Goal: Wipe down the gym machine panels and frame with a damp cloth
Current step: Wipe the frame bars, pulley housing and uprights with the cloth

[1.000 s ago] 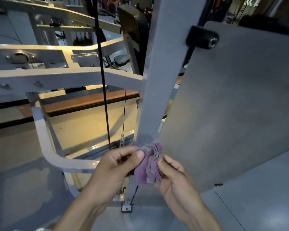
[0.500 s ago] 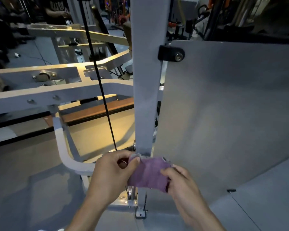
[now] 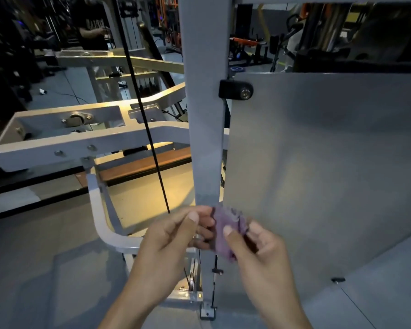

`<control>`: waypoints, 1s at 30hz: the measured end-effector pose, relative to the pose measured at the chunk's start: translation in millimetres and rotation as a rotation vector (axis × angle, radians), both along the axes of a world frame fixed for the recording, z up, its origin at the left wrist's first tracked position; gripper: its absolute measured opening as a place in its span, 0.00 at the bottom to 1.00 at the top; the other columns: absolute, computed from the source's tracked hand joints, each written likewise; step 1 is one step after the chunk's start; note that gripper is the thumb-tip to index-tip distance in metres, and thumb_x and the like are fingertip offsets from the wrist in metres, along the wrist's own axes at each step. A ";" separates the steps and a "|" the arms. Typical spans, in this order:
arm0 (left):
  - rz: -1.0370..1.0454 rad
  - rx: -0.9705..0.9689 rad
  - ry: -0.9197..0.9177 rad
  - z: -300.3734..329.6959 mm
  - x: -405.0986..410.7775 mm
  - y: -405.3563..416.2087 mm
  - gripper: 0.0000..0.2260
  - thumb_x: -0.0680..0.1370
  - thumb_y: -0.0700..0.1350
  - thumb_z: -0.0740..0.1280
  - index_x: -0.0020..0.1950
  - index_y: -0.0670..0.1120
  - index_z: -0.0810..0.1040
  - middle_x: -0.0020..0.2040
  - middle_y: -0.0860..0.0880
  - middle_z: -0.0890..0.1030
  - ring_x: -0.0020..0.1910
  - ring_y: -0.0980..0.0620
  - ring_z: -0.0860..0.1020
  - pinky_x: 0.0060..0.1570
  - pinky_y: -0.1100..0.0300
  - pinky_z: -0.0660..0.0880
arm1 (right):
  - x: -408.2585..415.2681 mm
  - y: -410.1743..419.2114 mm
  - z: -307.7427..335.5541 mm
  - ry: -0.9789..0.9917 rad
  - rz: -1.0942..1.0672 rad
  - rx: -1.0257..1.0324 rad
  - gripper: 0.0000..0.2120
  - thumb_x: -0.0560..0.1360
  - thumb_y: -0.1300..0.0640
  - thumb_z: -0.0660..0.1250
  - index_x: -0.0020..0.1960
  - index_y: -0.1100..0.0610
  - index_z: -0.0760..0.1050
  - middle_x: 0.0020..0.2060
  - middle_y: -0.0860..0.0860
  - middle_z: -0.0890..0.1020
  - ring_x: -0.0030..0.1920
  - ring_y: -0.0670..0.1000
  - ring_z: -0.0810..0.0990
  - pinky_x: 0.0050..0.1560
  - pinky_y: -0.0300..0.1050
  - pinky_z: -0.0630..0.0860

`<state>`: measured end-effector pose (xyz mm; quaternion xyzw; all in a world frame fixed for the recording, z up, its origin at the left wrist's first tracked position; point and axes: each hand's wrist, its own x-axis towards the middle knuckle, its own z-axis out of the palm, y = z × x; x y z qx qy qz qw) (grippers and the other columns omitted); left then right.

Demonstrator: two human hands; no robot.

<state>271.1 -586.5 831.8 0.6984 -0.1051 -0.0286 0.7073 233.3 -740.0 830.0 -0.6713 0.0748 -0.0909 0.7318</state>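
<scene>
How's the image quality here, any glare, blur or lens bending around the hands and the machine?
Head view: warm glare on the floor behind the black cable; motion-soft purple cloth, left hand and right hand; dark, murky gym background; wide-angle bending of the white frame arm; grey upright post and grey panel evenly, dimly lit.

The cloth (image 3: 226, 230) sits between the two hands, the left hand (image 3: 173, 243) on its left and the right hand (image 3: 259, 255) on its right, both touching it. Just beyond the cloth and the fingertips stands the upright post (image 3: 205, 115), rising above them. The panel (image 3: 318, 174) stands right of the post, behind and above the right hand. The cable (image 3: 147, 129) runs down left of the post, above the left hand. The frame bars (image 3: 64, 143) lie farther left, well beyond the left hand, over the floor (image 3: 45, 269)
</scene>
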 end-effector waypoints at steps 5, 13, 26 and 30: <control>0.196 0.136 -0.154 0.9 11.1 8.2 0.13 0.83 0.49 0.63 0.65 0.56 0.81 0.60 0.58 0.83 0.59 0.57 0.81 0.52 0.66 0.79 | 28.0 -14.5 66.1 -0.607 -0.340 -0.655 0.14 0.78 0.64 0.70 0.62 0.60 0.82 0.51 0.46 0.77 0.50 0.38 0.77 0.49 0.25 0.72; 0.112 0.327 -0.181 4.1 38.6 3.8 0.21 0.86 0.40 0.60 0.73 0.63 0.72 0.69 0.65 0.76 0.67 0.68 0.73 0.57 0.75 0.71 | 81.1 -2.9 65.1 -0.942 -0.408 -1.397 0.14 0.79 0.61 0.65 0.62 0.56 0.83 0.47 0.56 0.80 0.47 0.54 0.70 0.43 0.43 0.64; 0.015 0.309 -0.110 -11.5 52.4 17.7 0.28 0.84 0.32 0.56 0.75 0.61 0.73 0.69 0.64 0.78 0.67 0.63 0.76 0.65 0.60 0.75 | 89.1 -17.2 74.6 -0.970 -0.531 -1.412 0.09 0.81 0.61 0.70 0.60 0.57 0.84 0.42 0.56 0.80 0.39 0.57 0.75 0.36 0.47 0.70; -0.012 0.297 -0.130 -14.7 58.2 23.1 0.27 0.85 0.33 0.58 0.76 0.60 0.73 0.69 0.61 0.78 0.67 0.63 0.76 0.64 0.66 0.75 | 83.9 -14.6 4.9 -0.889 -0.215 -1.660 0.12 0.77 0.64 0.70 0.60 0.58 0.83 0.41 0.55 0.79 0.40 0.55 0.73 0.34 0.48 0.71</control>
